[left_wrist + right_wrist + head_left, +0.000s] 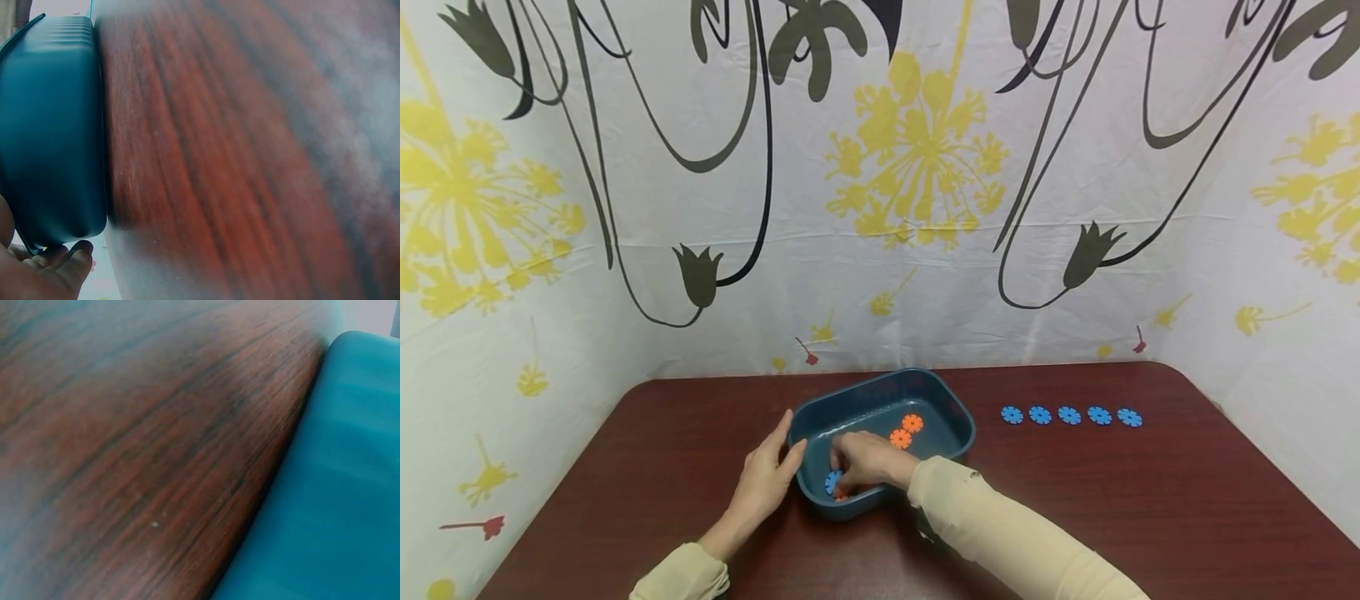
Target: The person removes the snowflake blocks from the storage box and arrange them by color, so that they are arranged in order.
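Dark reddish counter [1150, 500] under everything here. Blue-green tub [868, 414] is just right of the left hand [765, 477], whose fairly straight fingers rest against its end. Right hand [868, 460] dips inside, fingers bent down at a blue disc [832, 481], can't tell if it's pinched. Two orange discs [912, 423] lie just beyond that wrist; five blue ones [1069, 415] line up off to its right.

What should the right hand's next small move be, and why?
Probably pinch and lift the blue disc from the tray: the right hand reaches in beside it, the left hand holds the tray, and five blue discs lie in a row on the table.
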### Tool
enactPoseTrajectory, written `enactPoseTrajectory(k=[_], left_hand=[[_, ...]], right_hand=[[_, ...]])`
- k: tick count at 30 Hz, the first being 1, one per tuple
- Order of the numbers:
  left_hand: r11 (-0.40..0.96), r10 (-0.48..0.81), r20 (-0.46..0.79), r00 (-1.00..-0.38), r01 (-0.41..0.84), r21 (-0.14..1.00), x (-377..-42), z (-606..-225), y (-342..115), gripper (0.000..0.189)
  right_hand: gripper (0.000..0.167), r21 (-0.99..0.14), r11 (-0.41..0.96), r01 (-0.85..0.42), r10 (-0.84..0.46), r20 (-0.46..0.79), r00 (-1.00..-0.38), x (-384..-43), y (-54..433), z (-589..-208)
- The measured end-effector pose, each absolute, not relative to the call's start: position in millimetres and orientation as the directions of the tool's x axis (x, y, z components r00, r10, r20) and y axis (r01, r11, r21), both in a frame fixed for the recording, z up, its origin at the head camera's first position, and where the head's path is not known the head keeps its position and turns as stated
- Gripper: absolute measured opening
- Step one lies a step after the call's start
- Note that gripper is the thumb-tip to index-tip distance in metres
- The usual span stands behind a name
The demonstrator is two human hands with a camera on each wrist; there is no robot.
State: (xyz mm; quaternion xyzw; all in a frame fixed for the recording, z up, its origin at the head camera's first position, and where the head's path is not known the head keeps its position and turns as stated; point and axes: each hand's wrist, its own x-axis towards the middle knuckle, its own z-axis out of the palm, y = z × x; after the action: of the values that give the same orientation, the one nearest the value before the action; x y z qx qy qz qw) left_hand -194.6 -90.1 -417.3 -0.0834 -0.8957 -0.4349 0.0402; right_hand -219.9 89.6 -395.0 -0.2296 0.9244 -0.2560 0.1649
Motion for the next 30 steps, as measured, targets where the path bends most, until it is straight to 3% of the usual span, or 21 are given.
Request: enactPoseTrajectory(k=[16,30], left_hand=[[0.613,0.112,0.172,-0.979,0.204,0.763,-193.5,-414.7,-90.3,0.059],[0.604,0.113,0.15,-0.982,0.188,0.775,-194.1,-416.8,-90.0,0.06]], right_hand=[[0.02,-0.582,0.711,-0.394,-0.544,-0.1,-0.833,-224.0,90.2,-396.6],[0.01,-0.76,0.547,-0.35,-0.494,0.044,-0.868,-228.6,97.1,-395.7]])
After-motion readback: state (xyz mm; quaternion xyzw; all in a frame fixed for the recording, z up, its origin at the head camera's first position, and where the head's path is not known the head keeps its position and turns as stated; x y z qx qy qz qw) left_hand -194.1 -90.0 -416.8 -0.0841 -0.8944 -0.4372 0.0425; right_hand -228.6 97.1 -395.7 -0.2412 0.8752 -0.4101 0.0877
